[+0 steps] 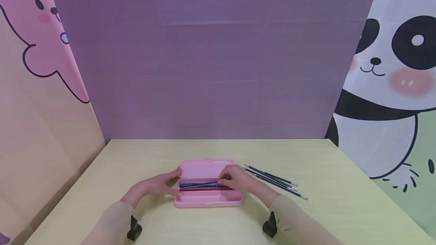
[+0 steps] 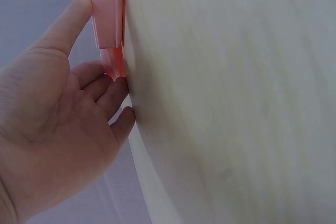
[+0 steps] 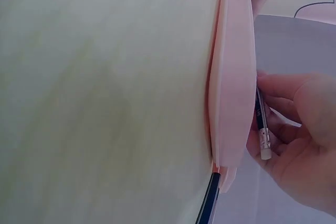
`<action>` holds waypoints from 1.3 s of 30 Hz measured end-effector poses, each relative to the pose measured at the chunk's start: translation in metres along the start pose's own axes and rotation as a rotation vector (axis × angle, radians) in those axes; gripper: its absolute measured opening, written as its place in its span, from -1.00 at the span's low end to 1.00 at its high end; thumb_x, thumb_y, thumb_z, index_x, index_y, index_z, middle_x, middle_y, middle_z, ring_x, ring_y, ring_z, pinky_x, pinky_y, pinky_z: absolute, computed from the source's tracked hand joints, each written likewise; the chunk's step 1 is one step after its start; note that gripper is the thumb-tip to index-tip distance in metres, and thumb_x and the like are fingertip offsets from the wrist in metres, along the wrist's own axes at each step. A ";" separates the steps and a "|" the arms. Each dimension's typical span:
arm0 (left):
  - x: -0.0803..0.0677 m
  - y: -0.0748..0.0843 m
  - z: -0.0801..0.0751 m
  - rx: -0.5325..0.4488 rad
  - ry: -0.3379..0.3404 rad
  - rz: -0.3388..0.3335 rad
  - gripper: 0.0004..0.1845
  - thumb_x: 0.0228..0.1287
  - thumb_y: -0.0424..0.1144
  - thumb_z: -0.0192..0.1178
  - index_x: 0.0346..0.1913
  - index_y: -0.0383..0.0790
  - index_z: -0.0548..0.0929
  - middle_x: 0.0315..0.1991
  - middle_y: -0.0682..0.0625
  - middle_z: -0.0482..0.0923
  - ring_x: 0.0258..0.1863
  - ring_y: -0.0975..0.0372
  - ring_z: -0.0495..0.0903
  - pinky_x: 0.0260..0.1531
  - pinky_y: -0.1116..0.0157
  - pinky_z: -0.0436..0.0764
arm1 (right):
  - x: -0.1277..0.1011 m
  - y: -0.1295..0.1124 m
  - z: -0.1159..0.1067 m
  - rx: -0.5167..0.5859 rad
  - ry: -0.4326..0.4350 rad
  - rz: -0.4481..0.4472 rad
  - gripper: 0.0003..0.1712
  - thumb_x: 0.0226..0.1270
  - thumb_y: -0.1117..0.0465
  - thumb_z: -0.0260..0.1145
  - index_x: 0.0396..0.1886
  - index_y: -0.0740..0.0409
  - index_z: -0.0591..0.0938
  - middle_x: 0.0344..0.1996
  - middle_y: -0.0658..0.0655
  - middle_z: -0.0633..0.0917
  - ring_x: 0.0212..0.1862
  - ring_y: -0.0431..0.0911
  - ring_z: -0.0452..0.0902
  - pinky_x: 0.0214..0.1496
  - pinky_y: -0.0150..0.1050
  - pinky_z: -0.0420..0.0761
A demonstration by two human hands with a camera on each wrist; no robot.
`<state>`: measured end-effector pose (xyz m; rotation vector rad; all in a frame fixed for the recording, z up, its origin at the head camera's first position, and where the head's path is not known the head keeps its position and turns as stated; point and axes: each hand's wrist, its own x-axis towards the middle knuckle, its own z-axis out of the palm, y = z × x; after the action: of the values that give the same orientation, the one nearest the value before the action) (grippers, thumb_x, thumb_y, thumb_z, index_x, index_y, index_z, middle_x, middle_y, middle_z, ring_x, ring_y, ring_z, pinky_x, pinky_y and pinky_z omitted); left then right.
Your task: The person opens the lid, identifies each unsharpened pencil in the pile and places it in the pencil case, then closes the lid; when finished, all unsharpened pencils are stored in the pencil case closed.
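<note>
A pink pencil case point(image 1: 199, 199) lies with its lid point(image 1: 197, 168) flipped back on the table. In its long compartment lie several dark striped pencils point(image 1: 187, 185) and a red one point(image 1: 218, 189). My left hand point(image 1: 156, 183) rests against the case's left end, thumb at the front part and fingertips by the lid. Over the right side of the compartment, my right hand point(image 1: 236, 179) pinches a dark pencil point(image 3: 259, 111), whose white eraser end shows in the right wrist view. That pencil slants over the others; its far tip is hard to make out.
Several more dark pencils point(image 1: 272, 179) lie in a loose, slanting bunch to the right of the case, beyond my right forearm. A purple backdrop point(image 1: 214, 67) rises at the table's far edge, with cartoon-printed panels on both sides.
</note>
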<state>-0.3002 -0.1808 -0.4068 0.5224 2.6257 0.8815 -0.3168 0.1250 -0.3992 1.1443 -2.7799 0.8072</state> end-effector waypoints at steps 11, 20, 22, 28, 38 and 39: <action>-0.001 -0.001 -0.002 0.013 -0.002 0.024 0.03 0.04 0.11 0.34 0.48 -0.11 0.00 0.51 -0.12 -0.13 0.47 -0.07 -0.09 0.41 -0.09 0.01 | 0.003 0.000 0.003 -0.020 -0.028 -0.067 -0.93 0.15 0.28 0.37 -0.48 0.17 0.70 -0.55 -0.06 0.54 -0.46 -0.37 0.34 -0.39 -0.52 0.46; -0.002 -0.002 -0.002 0.021 -0.003 0.028 0.02 0.05 0.10 0.33 0.48 -0.12 0.00 0.50 -0.13 -0.12 0.46 -0.08 -0.08 0.40 -0.09 0.02 | 0.002 0.003 0.004 0.087 -0.087 -0.011 -0.93 0.07 0.33 0.42 -0.51 0.18 0.66 -0.57 -0.04 0.60 -0.51 -0.40 0.40 -0.43 -0.52 0.51; -0.002 -0.001 -0.002 0.018 -0.003 0.025 0.02 0.05 0.10 0.34 0.48 -0.12 0.00 0.50 -0.12 -0.12 0.47 -0.07 -0.08 0.41 -0.08 0.02 | 0.002 0.002 0.004 0.096 -0.090 0.010 -0.91 0.05 0.34 0.43 -0.53 0.18 0.64 -0.60 -0.04 0.61 -0.53 -0.39 0.39 -0.45 -0.51 0.50; -0.001 -0.002 -0.001 0.009 -0.009 0.023 0.03 0.05 0.09 0.34 0.48 -0.13 0.00 0.50 -0.13 -0.13 0.47 -0.07 -0.09 0.40 -0.09 0.01 | 0.001 -0.001 0.002 0.092 -0.083 0.034 -0.86 0.03 0.34 0.44 -0.56 0.18 0.61 -0.65 -0.04 0.58 -0.56 -0.36 0.37 -0.48 -0.49 0.46; 0.001 -0.004 -0.001 0.012 -0.010 0.013 0.03 0.04 0.10 0.34 0.48 -0.09 0.00 0.51 -0.11 -0.13 0.47 -0.07 -0.09 0.40 -0.10 0.01 | 0.003 -0.004 0.002 0.044 -0.067 0.041 -0.84 0.03 0.32 0.44 -0.57 0.13 0.59 -0.69 -0.10 0.53 -0.58 -0.35 0.34 -0.51 -0.49 0.43; 0.001 -0.004 -0.001 0.012 -0.010 0.012 0.03 0.04 0.11 0.34 0.48 -0.09 0.00 0.51 -0.11 -0.13 0.47 -0.07 -0.09 0.40 -0.10 0.01 | 0.003 -0.003 0.002 0.054 -0.067 0.039 -0.85 0.04 0.32 0.44 -0.57 0.14 0.59 -0.68 -0.09 0.54 -0.58 -0.36 0.34 -0.50 -0.49 0.43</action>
<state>-0.3024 -0.1840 -0.4090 0.5445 2.6233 0.8646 -0.3163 0.1200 -0.3990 1.1496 -2.8607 0.8688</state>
